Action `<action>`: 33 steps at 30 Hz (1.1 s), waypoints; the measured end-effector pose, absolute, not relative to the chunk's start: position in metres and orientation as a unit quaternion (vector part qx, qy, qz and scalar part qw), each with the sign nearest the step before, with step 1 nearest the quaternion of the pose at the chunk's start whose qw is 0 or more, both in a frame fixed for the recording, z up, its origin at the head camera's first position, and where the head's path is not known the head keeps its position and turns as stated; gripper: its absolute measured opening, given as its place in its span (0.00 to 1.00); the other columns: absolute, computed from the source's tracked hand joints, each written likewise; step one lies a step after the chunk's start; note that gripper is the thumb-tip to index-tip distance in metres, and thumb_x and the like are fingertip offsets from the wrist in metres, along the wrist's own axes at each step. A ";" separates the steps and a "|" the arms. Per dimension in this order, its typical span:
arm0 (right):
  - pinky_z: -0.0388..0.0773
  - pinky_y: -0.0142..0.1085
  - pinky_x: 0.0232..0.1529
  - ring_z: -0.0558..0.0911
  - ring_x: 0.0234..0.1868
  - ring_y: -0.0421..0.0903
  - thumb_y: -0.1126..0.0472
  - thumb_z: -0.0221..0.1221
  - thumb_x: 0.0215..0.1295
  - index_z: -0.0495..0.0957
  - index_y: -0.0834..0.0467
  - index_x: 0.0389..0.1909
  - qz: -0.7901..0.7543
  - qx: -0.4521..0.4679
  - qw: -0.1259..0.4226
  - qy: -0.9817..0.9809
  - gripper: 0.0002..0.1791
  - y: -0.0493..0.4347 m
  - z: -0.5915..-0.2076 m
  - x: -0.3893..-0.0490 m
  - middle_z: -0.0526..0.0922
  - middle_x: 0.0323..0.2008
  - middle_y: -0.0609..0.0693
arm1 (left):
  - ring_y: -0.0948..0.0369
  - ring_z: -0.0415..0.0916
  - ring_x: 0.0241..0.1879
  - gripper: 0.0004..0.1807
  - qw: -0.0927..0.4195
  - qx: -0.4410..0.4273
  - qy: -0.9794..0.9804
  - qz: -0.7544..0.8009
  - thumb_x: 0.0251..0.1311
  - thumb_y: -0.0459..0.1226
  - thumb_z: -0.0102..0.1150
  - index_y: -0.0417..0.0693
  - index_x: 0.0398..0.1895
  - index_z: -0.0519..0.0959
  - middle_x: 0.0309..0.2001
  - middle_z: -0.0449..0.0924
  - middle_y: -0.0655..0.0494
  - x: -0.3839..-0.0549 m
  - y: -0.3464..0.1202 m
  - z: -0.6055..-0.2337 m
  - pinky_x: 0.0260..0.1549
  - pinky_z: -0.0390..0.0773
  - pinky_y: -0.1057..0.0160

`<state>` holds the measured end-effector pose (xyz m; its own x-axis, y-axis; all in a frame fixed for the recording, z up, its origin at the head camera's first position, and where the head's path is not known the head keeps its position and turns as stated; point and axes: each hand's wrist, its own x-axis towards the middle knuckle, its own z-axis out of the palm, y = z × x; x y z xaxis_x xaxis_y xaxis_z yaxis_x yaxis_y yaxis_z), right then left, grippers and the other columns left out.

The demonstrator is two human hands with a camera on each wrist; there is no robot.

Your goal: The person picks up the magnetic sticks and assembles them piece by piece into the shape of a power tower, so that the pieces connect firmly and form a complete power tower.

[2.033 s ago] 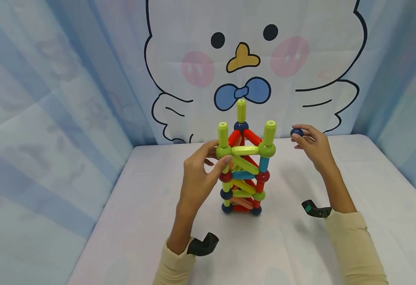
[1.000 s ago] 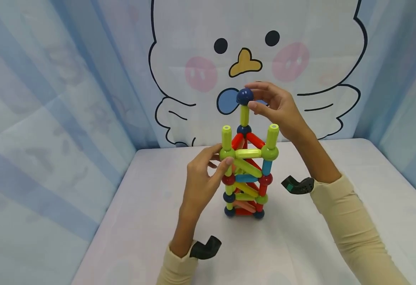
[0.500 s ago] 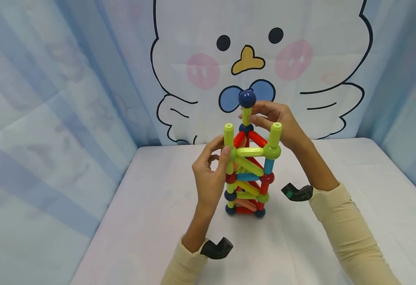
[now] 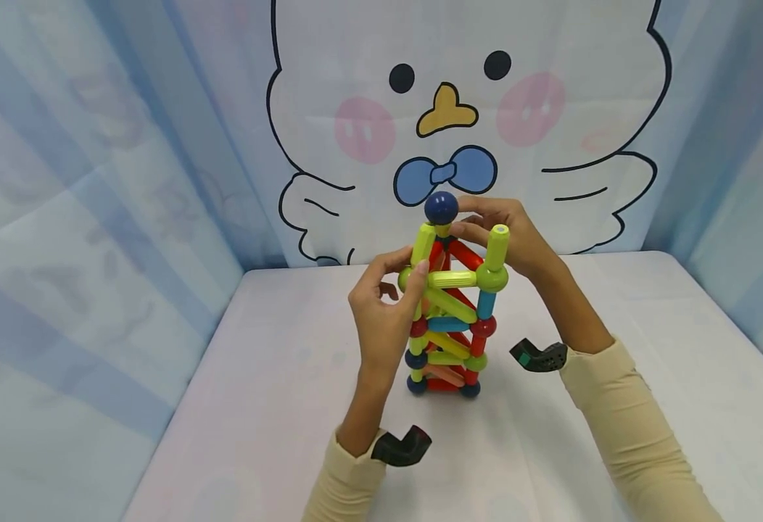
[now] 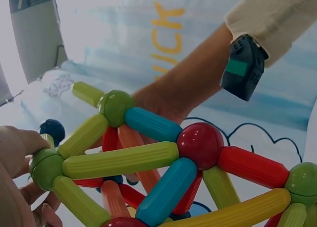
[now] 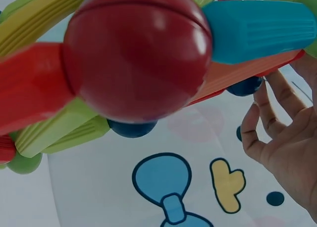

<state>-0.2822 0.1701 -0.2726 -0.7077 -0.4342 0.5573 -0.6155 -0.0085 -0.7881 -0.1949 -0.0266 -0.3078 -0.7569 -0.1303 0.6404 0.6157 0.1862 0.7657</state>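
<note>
A tower of toy building rods and balls (image 4: pixel 450 324) stands upright on the table. My left hand (image 4: pixel 381 312) pinches the base of the front-left lime-green rod (image 4: pixel 423 243), beside the green ball (image 5: pixel 47 170); that rod leans right. My right hand (image 4: pixel 508 232) holds the rear lime-green rod (image 4: pixel 442 230) between thumb and fingers, just under the dark blue ball (image 4: pixel 442 208) on its top. The rear rod looks foreshortened, tipped towards me. In the right wrist view a red ball (image 6: pixel 138 53) covers much of the tower, and my right fingers (image 6: pixel 285 95) reach behind it.
The front-right lime-green rod (image 4: pixel 497 246) stands up from its green ball. A white cloth covers the table (image 4: pixel 277 406). Behind it hangs a curtain (image 4: pixel 329 65) with a printed cartoon bird. Black wrist cameras (image 4: pixel 402 446) sit on both sleeves.
My right hand brought the dark blue ball from the right onto the rear rod, then slid down to that rod. The ball has dipped. My left fingers moved up, and the front-left rod tilted right.
</note>
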 end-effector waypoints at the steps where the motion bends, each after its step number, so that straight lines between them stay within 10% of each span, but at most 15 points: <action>1: 0.79 0.34 0.54 0.84 0.48 0.48 0.65 0.59 0.67 0.83 0.55 0.51 0.600 0.373 0.079 -0.704 0.13 0.171 -0.273 -0.282 0.85 0.45 0.46 | 0.61 0.74 0.44 0.17 0.307 -0.172 -0.709 -0.610 0.65 0.44 0.61 0.46 0.53 0.81 0.45 0.82 0.53 -0.195 -0.027 -0.308 0.33 0.72 0.58; 19: 0.76 0.27 0.44 0.79 0.40 0.42 0.64 0.60 0.66 0.77 0.73 0.44 0.572 0.348 0.279 -0.688 0.14 0.191 -0.286 -0.226 0.84 0.40 0.43 | 0.61 0.73 0.43 0.17 0.292 -0.188 -0.717 -0.605 0.69 0.43 0.56 0.46 0.56 0.80 0.47 0.80 0.51 -0.194 -0.027 -0.308 0.34 0.76 0.67; 33: 0.69 0.26 0.33 0.73 0.35 0.35 0.69 0.69 0.54 0.83 0.60 0.42 0.433 0.255 0.343 -0.794 0.13 0.166 -0.281 -0.204 0.83 0.31 0.51 | 0.61 0.70 0.43 0.18 0.278 -0.203 -0.720 -0.602 0.69 0.42 0.55 0.47 0.59 0.79 0.48 0.83 0.52 -0.195 -0.027 -0.309 0.38 0.74 0.65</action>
